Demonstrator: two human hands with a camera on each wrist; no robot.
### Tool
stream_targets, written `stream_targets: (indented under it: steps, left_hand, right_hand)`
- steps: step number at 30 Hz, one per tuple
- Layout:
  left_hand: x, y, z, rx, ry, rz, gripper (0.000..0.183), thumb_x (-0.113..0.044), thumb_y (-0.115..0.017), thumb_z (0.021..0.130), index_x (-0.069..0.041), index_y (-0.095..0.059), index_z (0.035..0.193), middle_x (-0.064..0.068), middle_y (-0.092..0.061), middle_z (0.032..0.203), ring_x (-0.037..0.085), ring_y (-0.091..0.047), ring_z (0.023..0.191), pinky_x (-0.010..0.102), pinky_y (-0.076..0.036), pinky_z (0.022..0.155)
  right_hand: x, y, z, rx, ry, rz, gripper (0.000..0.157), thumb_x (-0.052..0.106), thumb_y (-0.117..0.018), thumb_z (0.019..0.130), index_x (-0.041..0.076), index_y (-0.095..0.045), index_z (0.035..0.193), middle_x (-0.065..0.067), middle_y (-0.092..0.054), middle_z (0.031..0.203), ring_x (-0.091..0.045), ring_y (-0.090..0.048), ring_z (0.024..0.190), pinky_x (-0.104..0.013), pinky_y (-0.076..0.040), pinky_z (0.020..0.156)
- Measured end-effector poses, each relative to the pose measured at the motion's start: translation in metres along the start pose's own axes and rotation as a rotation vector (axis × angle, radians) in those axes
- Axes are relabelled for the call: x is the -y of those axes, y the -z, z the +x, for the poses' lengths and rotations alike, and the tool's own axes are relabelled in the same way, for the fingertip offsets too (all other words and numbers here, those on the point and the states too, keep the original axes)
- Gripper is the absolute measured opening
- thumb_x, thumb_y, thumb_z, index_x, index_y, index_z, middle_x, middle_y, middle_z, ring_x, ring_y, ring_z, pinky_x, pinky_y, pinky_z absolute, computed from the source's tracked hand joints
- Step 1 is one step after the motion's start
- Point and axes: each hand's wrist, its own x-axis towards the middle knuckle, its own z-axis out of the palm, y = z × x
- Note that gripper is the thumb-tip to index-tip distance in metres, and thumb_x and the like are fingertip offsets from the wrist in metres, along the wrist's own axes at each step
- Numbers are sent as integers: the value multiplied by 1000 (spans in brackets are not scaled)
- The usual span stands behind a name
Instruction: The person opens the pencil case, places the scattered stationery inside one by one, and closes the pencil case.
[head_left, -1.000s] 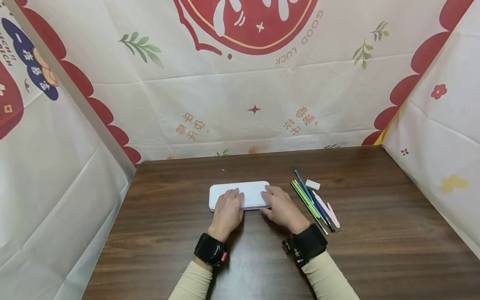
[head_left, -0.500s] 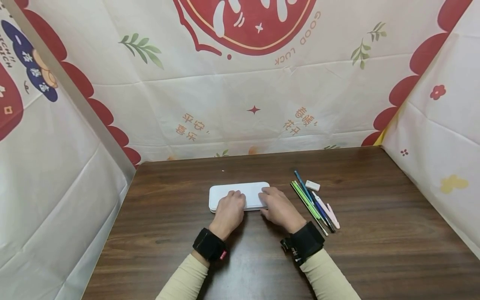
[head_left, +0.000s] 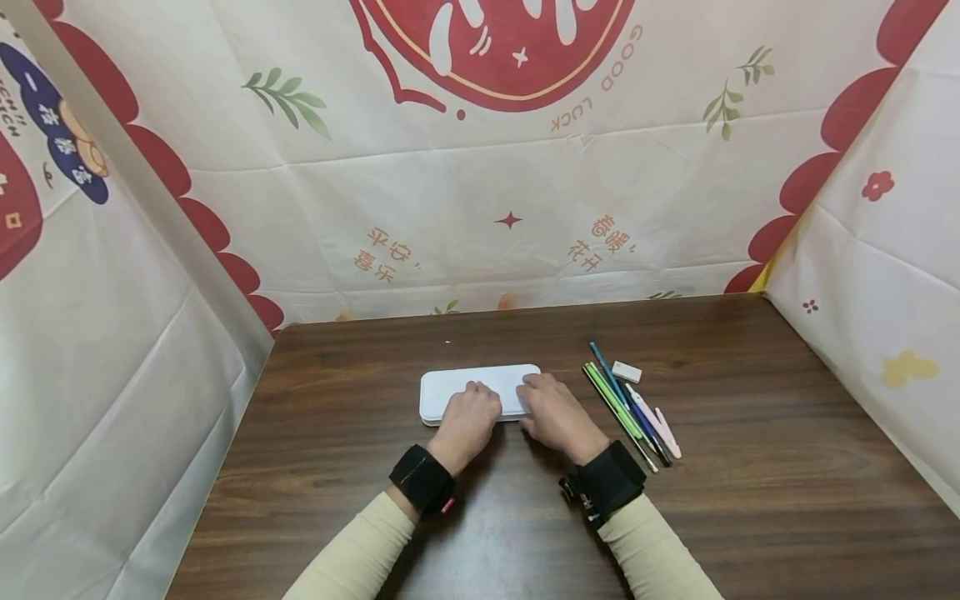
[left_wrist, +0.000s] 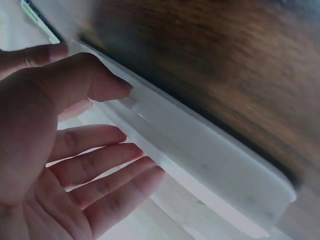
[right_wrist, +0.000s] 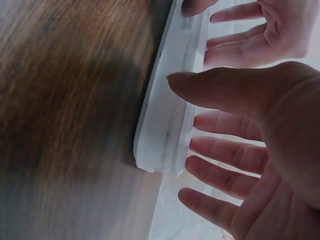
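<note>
A white pencil case (head_left: 450, 392) lies flat on the brown table, its lid down. My left hand (head_left: 470, 419) grips the near edge at the middle. In the left wrist view, that thumb presses a small catch on the front wall, and the fingertips (left_wrist: 150, 170) rest along the lid's edge. My right hand (head_left: 561, 417) holds the right end, thumb against the front wall and fingers spread over the lid, as the right wrist view shows. The inside of the case is hidden.
Right of the case lie green pencils (head_left: 611, 400), a blue pencil (head_left: 602, 362), a dark blue pen (head_left: 648, 425), a pink-and-white item (head_left: 663, 429) and a white eraser (head_left: 627, 372). Printed cloth (head_left: 510, 183) hangs behind the table (head_left: 337, 467) and at both sides.
My left hand has slid a little to the right along the front edge of the case, towards the right hand. The case and the right hand have hardly moved.
</note>
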Motion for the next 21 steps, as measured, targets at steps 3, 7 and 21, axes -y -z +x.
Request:
stream_targets:
  steps: [3, 7, 21]
  left_hand:
    - [-2, 0, 1, 12, -24, 62, 9, -8, -67, 77, -6, -72, 84, 10, -70, 77, 19, -60, 69, 29, -55, 48]
    - [-6, -1, 1, 36, -57, 142, 15, -10, -65, 79, -2, -72, 90, 16, -73, 86, 24, -65, 75, 27, -57, 52]
    - [-15, -5, 4, 36, -105, 338, 31, -14, -48, 91, -7, -66, 115, 21, -73, 93, 30, -68, 79, 29, -58, 58]
  right_hand:
    - [0, -1, 1, -24, 13, -1, 33, 13, -77, 70, -1, -65, 97, -17, -63, 107, -34, -56, 97, -47, -50, 81]
    - [-1, -1, 2, -55, 34, 5, 29, 9, -77, 69, -1, -66, 94, -16, -63, 103, -33, -55, 92, -45, -51, 78]
    - [-2, 2, 4, -48, 33, -25, 25, 15, -76, 74, 2, -70, 95, -14, -66, 102, -32, -57, 94, -47, -51, 78]
